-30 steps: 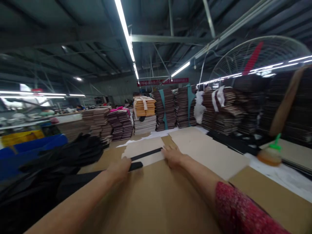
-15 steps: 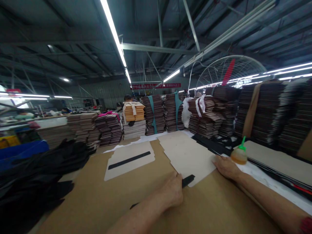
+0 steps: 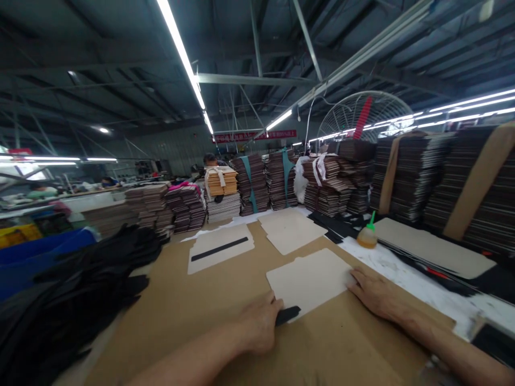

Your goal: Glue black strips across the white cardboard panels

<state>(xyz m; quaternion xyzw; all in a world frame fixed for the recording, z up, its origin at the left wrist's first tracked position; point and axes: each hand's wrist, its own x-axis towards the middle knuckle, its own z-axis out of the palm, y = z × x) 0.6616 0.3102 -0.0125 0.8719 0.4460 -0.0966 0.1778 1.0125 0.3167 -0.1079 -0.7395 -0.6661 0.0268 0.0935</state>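
Note:
A beige panel (image 3: 311,276) lies on the brown board (image 3: 225,305) between my hands. My left hand (image 3: 261,321) is closed on a black strip (image 3: 287,315), whose free end sticks out to the right over the panel's near edge. My right hand (image 3: 372,292) touches the panel's right edge with its fingertips; whether it pinches the edge is hard to make out. Farther back lies a second beige panel (image 3: 292,230). To the left, another beige panel (image 3: 221,249) carries a black strip (image 3: 219,249) laid across it.
A glue bottle with a green nozzle (image 3: 367,236) stands at the right, before a long beige stack (image 3: 430,244). Black fabric (image 3: 92,279) heaps at the left beside a blue bin (image 3: 24,268). Tall dark stacks (image 3: 251,185) line the back.
One beige panel has come nearer, apart from the panel behind it, with my right hand at its edge. My left hand, still on the black strip, appears farther left. The view has shifted.

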